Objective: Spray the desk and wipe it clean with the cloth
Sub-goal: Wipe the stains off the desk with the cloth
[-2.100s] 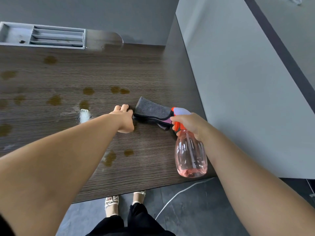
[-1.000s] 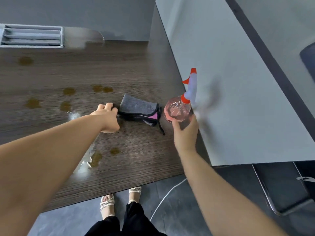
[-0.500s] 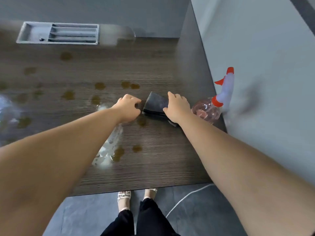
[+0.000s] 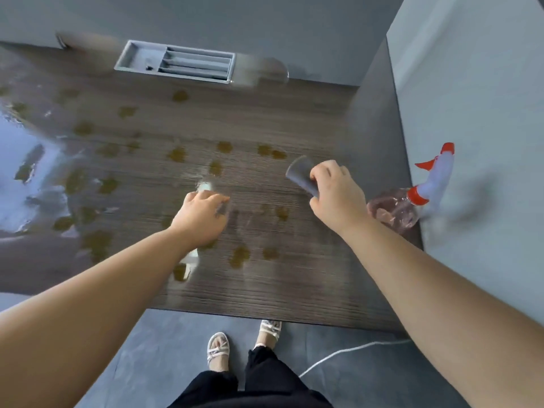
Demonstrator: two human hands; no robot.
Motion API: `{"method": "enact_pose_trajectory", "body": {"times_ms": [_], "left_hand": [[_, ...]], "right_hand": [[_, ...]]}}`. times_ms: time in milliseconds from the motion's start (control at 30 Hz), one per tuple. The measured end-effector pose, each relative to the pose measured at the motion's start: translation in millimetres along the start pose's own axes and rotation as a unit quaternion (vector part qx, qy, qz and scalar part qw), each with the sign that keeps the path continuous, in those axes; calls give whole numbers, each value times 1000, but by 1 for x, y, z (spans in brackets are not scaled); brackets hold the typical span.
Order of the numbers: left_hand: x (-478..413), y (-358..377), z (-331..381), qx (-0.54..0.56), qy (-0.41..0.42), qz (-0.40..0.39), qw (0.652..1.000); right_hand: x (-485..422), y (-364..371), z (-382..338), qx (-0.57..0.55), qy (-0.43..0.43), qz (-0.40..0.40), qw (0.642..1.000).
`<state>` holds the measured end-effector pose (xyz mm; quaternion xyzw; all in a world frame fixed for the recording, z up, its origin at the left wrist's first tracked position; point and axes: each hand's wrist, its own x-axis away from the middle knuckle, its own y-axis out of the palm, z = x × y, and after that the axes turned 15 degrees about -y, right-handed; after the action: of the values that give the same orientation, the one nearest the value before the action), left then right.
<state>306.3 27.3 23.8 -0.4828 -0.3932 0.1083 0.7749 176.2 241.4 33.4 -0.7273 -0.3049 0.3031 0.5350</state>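
With the spray bottle (image 4: pixel 396 212) now set down at the desk's (image 4: pixel 294 275) right edge, the right hand (image 4: pixel 335 192) clamps the cloth (image 4: pixel 301 175), left hand (image 4: pixel 203 214) loosely curled on the wood, wiping the brown stains (image 4: pixel 240 256) apparently next.

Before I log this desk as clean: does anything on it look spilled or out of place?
Yes. Brownish blotches dot the desk from the far edge to the near one, and wet patches glisten at left. The right hand holds the cloth.
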Motion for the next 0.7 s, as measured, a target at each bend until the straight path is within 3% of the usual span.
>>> {"method": "enact_pose_trajectory", "body": {"times_ms": [100, 133, 300, 400, 467, 533, 600, 700], "left_hand": [[4, 4, -1, -25, 18, -17, 999], [6, 4, -6, -32, 20, -22, 999], [10, 1, -28, -57, 3, -29, 998], [9, 5, -38, -61, -5, -30, 998], [10, 7, -43, -64, 2, -32, 997], [14, 11, -43, -74, 18, -32, 997], [18, 12, -39, -84, 41, -34, 995], [25, 19, -33, -91, 85, -37, 992]], "right_hand": [[19, 34, -16, 17, -20, -180, 983], [24, 43, -22, 35, -26, -206, 978], [23, 66, -17, 55, -93, -215, 971], [27, 75, -10, 42, -86, -200, 975], [31, 80, -11, 47, -3, -151, 987], [25, 85, -20, 43, 137, -117, 983], [13, 88, -39, 29, 187, -114, 975], [15, 94, -61, 31, 11, -149, 988]]}}
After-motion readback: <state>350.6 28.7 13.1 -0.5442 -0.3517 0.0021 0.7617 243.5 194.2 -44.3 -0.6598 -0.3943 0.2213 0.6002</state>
